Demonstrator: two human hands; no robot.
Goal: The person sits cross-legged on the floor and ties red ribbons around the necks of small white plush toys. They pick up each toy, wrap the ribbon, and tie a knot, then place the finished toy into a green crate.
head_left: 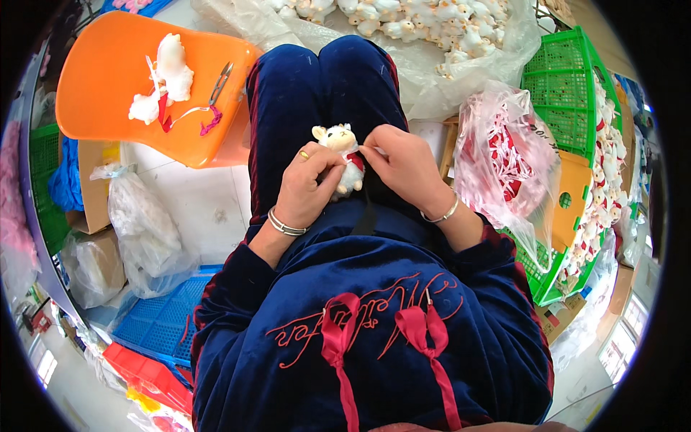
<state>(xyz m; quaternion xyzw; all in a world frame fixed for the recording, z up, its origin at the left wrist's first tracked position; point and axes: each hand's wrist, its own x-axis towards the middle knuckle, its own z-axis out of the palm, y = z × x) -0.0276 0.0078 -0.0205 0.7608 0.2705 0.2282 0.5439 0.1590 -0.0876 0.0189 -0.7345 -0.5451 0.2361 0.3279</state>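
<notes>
A small cream-white plush animal toy (341, 138) with upright ears and a red cloth piece (353, 160) at its neck rests upright on my lap. My left hand (311, 178) is closed around its left side, the fingers bent against the body and the red cloth. On the other side, my right hand (400, 162) is closed in a pinch right beside the toy's neck. What lies between those fingertips is too small to make out, possibly a thin white tie.
An orange chair (108, 79) at left bears white plush toys (173, 68), thread snips (221, 83) and a red-and-white ribbon piece (165, 115). At right are a plastic bag of red-and-white pieces (507, 155) and a green crate (558, 93) with toys. More toys (425, 25) lie on plastic sheeting ahead.
</notes>
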